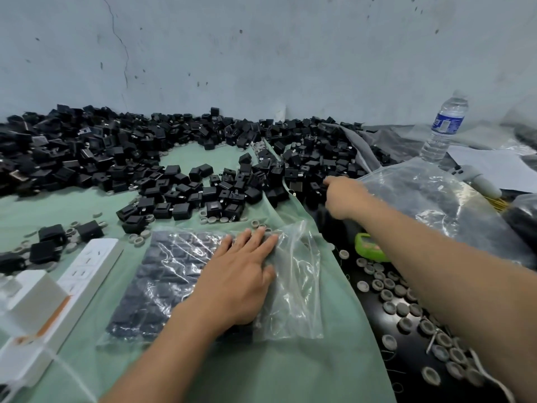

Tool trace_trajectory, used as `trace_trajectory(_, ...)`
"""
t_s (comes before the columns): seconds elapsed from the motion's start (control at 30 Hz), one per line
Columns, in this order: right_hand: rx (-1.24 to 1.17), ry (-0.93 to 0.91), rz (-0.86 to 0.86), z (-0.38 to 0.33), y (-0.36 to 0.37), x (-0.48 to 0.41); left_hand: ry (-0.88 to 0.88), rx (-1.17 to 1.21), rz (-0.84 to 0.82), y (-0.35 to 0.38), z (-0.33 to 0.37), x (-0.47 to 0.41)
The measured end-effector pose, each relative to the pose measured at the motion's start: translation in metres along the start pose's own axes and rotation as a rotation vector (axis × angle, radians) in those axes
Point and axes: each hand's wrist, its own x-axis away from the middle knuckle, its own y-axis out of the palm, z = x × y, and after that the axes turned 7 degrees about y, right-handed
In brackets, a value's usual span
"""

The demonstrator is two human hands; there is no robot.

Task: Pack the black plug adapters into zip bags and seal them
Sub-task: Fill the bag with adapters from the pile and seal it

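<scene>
plainly, one clear plastic zip bag (296,292) lies flat on the green cloth-covered surface (261,373), packed with rows of black plug adapters (162,274). its long axis runs left to right, with the unfilled end pointing right. the left hand (241,283) presses on it where the filled part ends, fingers (255,239) straight and flat. the right hand (341,196) reaches into the uncountable heap of loose adapters (180,187) beyond; whether its fingers grip anything cannot be told.
</scene>
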Motion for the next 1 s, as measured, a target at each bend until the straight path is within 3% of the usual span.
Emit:
trace_trajectory(0.1,0.028,-0.052,-0.026,-0.011,0.011,-0.024,-0.007,-0.014,-0.006,0.001,0.000,-0.002)
trace_trajectory(0.27,0.029,-0.114,0.124,-0.022,0.028,-0.020,-0.045,0.004,0.010,-0.001,0.003,-0.002)
trace_trajectory(0.47,-0.508,-0.018,0.330,-0.017,-0.006,0.048,-0.070,0.024,-0.013,-0.004,0.005,-0.003)
trace_trajectory(0.57,-0.764,-0.035,0.143,-0.009,-0.019,0.105,-0.106,0.032,-0.014,-0.005,0.005,-0.003)
trace_trajectory(0.63,-0.746,-0.051,-0.032,-0.010,-0.014,0.133,-0.110,0.005,-0.029,-0.007,0.007,-0.002)
trace_trajectory(0.7,-0.682,-0.046,-0.084,-0.012,-0.004,0.144,-0.129,0.021,-0.005,-0.010,0.010,0.001)
trace_trajectory(0.87,-0.553,-0.127,-0.163,-0.022,0.007,0.137,-0.200,0.140,0.385,-0.022,0.036,0.009)
trace_trajectory(1.0,-0.536,-0.017,0.010,-0.029,0.014,0.139,-0.224,-0.033,0.197,-0.020,0.056,0.008)
